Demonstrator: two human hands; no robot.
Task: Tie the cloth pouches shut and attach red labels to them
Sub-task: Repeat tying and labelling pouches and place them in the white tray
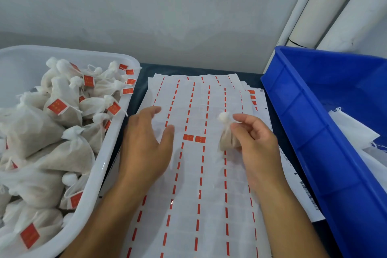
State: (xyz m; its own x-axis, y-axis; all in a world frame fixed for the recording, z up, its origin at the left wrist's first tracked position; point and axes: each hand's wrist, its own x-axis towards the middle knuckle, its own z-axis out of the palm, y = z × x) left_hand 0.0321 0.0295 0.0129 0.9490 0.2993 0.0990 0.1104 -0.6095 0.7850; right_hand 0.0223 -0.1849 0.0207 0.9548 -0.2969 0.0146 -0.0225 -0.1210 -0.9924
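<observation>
My right hand [254, 142] pinches a small filled cloth pouch [227, 135] between thumb and fingertips, neck up, gathered white top just past my index tip. Pouch bottom sits at or just above the label sheet [201, 184]; can't tell if it touches. My left hand [146, 148] is relaxed, fingers spread and slightly bent, holding nothing, hovering over or resting on the sheet. Between the two hands: two red labels [194, 138] side by side on the sheet, nearer my left thumb. Rest of the sheet is mostly peeled, only thin red strips in columns. More sheets stacked under it. Left of my left hand: white tub [117, 123] piled with tied pouches [62, 132] carrying red labels. Right of my right hand: blue bin [314, 111] with flat empty white bags [351, 130] inside.
</observation>
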